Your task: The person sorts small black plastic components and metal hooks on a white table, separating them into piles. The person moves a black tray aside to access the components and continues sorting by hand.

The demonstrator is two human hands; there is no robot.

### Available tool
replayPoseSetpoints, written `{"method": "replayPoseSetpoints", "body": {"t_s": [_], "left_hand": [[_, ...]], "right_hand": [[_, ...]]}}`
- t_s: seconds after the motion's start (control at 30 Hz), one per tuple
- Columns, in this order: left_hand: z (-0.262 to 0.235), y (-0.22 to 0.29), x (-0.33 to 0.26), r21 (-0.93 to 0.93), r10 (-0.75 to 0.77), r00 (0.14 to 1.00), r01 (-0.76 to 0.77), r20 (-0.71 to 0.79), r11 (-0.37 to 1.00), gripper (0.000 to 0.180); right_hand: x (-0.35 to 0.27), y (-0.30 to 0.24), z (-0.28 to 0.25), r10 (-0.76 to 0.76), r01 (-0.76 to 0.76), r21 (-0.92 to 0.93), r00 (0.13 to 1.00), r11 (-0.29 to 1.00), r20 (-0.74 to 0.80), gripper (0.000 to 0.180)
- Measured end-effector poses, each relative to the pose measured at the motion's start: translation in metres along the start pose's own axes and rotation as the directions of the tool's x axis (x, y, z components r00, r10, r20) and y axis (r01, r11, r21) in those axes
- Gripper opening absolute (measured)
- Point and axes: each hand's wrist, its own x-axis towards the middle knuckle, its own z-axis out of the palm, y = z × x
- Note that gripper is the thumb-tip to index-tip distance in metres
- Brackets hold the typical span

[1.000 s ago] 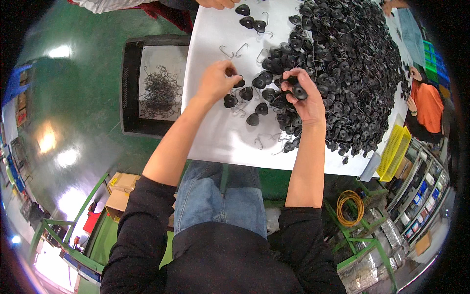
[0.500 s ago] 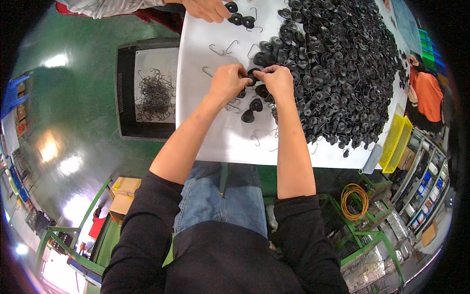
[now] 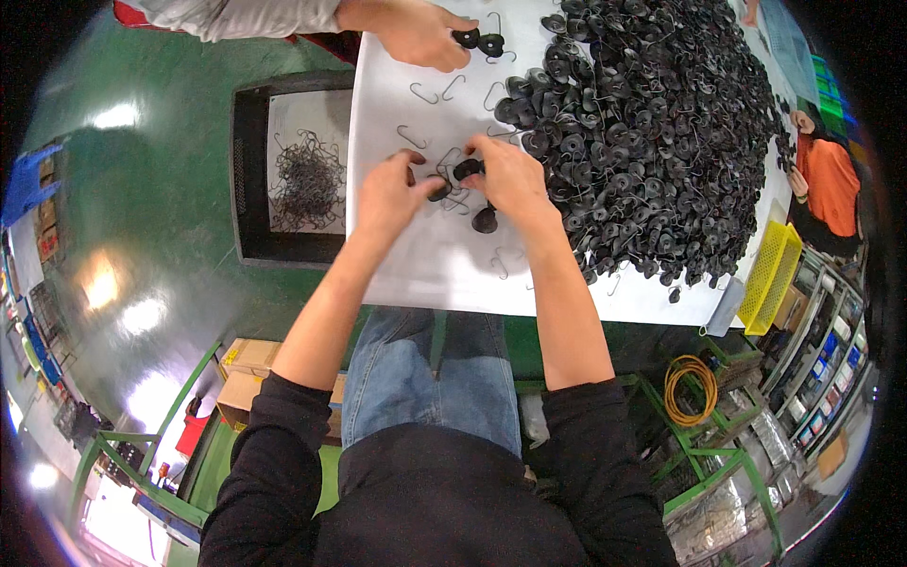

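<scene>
My left hand [image 3: 385, 200] is over the white table, thumb and fingers spread apart. Its thumb tip is beside a round black disc-shaped piece [image 3: 438, 189], perhaps touching it. In my right hand [image 3: 513, 181], another black piece [image 3: 467, 169] sits between thumb and forefinger. Thin bent wire hooks [image 3: 452, 163] lie between and under my hands, partly hidden by them. Below my right hand a further black piece [image 3: 485, 221] lies on the table. To the right rises a large heap of black pieces with wire hooks [image 3: 652, 142].
Left of the white table [image 3: 416, 283] stands a black crate [image 3: 238, 170] holding a tangle of wire hooks [image 3: 307, 180]. Across the table a co-worker's hand [image 3: 416, 33] reaches black pieces. At the right edge are a yellow basket [image 3: 770, 279] and another person's hands [image 3: 801, 123].
My hands have moved apart, having been together on one black piece. My left hand moved left and down, its fingers spreading. The co-worker's hand reaches farther over the table.
</scene>
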Motion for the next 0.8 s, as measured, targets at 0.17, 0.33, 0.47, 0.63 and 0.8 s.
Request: {"method": "replayPoseSetpoints", "body": {"t_s": [0.17, 0.33, 0.47, 0.63, 0.8], "left_hand": [[0.009, -0.009, -0.005, -0.047, 0.040, 0.987, -0.033, 0.157, 0.998, 0.026], [-0.033, -0.013, -0.010, -0.632, 0.008, 0.830, 0.419, 0.558, 0.652, 0.024], [-0.030, -0.004, -0.021, -0.783, 0.062, 0.844, 0.464, 0.533, 0.415, 0.018], [0.025, 0.012, -0.024, -0.359, 0.004, 0.956, 0.106, 0.294, 0.927, 0.021], [0.073, 0.027, -0.046, 0.172, 0.190, 0.980, -0.178, -0.058, 0.969, 0.022]], "right_hand": [[-0.002, 0.001, -0.016, -0.009, 0.010, 0.176, 1.000, 0.984, -0.004, 0.026], [-0.024, 0.024, -0.045, 0.265, -0.243, 0.624, 0.962, 0.743, 0.059, 0.026], [-0.021, 0.018, -0.027, 0.104, -0.062, 0.341, 0.989, 0.938, -0.108, 0.026], [-0.003, -0.009, -0.009, 0.012, -0.007, -0.186, 1.000, 0.983, 0.028, 0.024], [-0.031, 0.021, -0.051, 0.196, -0.306, 0.695, 0.952, 0.651, 0.235, 0.015]]}}
